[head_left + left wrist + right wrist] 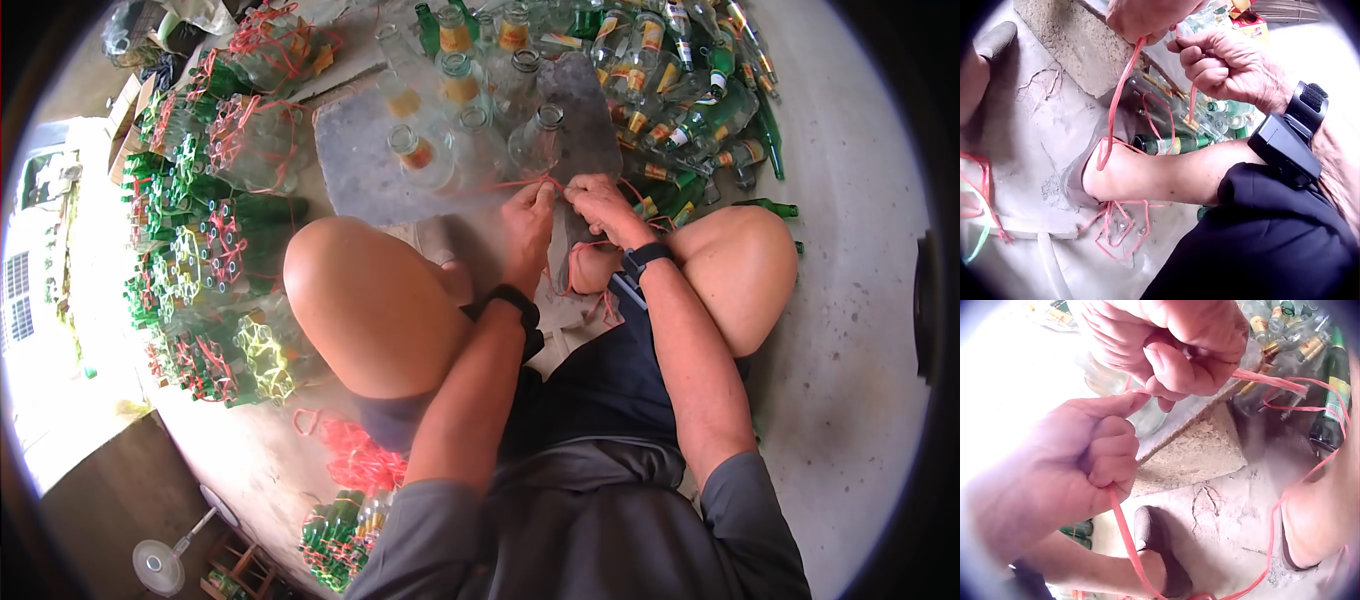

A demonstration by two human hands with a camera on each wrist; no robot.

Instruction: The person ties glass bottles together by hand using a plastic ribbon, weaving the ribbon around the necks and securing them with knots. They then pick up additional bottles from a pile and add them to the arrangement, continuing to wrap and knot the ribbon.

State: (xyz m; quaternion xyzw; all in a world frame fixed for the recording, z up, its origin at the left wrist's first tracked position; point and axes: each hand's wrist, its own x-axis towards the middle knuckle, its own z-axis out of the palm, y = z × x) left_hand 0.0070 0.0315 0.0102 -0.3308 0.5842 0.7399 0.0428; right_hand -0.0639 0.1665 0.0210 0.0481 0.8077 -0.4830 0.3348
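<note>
Both hands meet over the near edge of a grey stone slab (355,160), curled on a strip of pink plastic string (1125,534). The left hand (528,220) pinches it between thumb and forefinger, and a length hangs from its fist. Close beside it, the right hand (605,208) grips another part, with a frayed end sticking out in the right wrist view. The string drops to the right ankle (1116,169), where loops lie around and beside it. Several clear glass bottles (535,145) stand upright on the slab just beyond the hands, string running along their near side.
Loose bottles (690,110) lie heaped at the right, some near the right foot. Tied bundles of green and clear bottles (220,240) line the left side. Red string (365,455) lies piled behind the left knee, near a white fan (160,565).
</note>
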